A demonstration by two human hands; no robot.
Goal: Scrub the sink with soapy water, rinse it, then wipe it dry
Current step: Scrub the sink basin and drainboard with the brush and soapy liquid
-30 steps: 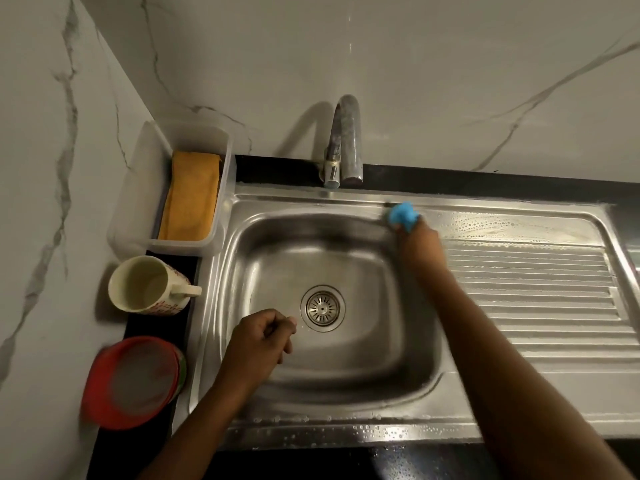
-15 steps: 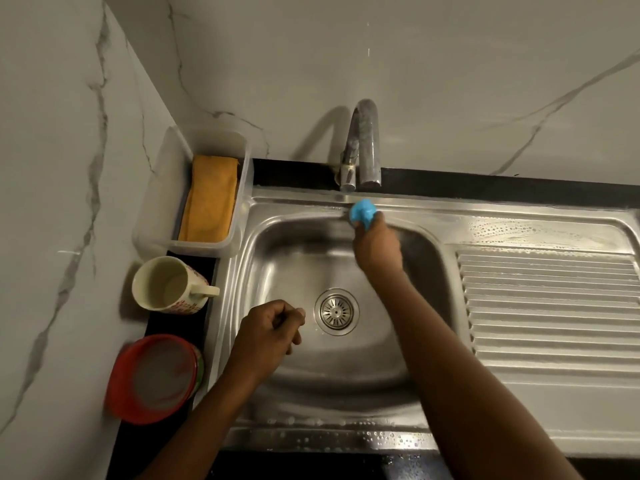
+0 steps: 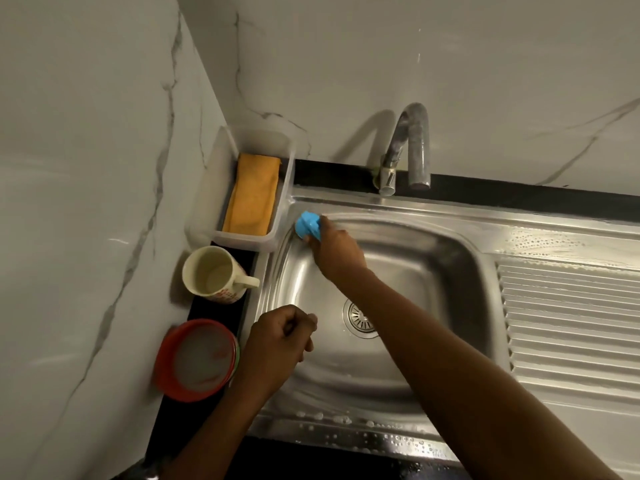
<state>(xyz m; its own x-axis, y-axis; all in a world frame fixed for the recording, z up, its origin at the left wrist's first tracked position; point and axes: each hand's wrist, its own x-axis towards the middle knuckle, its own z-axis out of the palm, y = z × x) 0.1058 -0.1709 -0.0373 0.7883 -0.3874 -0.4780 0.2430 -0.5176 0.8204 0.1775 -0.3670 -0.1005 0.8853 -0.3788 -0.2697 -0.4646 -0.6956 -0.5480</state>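
The steel sink (image 3: 450,258) fills the middle of the head view, with its round drain (image 3: 358,317) partly behind my right forearm. My right hand (image 3: 337,252) grips a blue sponge (image 3: 307,226) and presses it on the sink's back left corner rim. My left hand (image 3: 280,344) hovers over the sink's left side, fingers curled into a fist with nothing seen in it. Soap bubbles dot the sink's front rim. A red bowl (image 3: 195,360) of cloudy soapy water stands on the black counter at the left.
A cream mug (image 3: 214,275) stands left of the sink. Behind it a clear plastic tray (image 3: 277,237) holds a folded yellow cloth (image 3: 252,195). The steel tap (image 3: 410,150) rises at the back. The ribbed drainboard (image 3: 568,323) lies to the right. Marble walls close off left and back.
My right hand has slid the blue sponge leftward along the sink's back rim, from the right corner to the left corner. My left hand stayed curled over the sink.
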